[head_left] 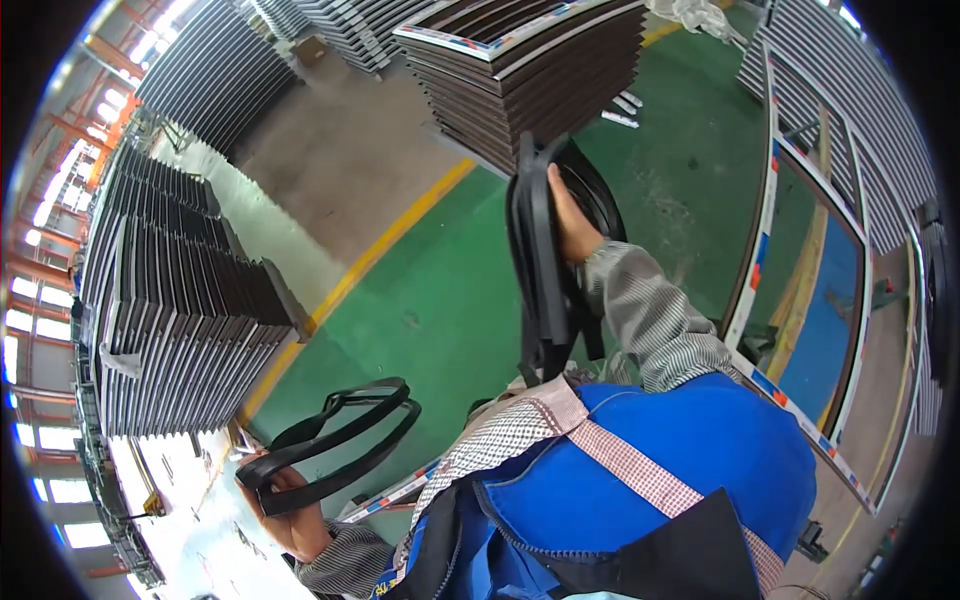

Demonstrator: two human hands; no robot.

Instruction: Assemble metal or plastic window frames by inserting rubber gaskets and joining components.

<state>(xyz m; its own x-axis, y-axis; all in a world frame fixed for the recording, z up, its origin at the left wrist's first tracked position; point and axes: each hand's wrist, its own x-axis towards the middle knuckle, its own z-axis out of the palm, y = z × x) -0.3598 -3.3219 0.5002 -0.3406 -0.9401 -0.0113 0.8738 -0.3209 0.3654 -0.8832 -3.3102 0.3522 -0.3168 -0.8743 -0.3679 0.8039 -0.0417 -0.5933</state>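
Strips folded into a black bundle (543, 265) hang at frame centre, long axis nearly vertical; the right hand (577, 225) is closed on their side, presumably keeping the folds together. At lower left, the left hand (292, 528) (curled, partly hidden) grips a smaller black loop (335, 438) slanting toward upper right, likely held apart against tangling.

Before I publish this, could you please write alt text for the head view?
A person's left grip holds looped black strips, and the right grip a thicker black bundle, above a green floor. Stacked frames stand at left and top.
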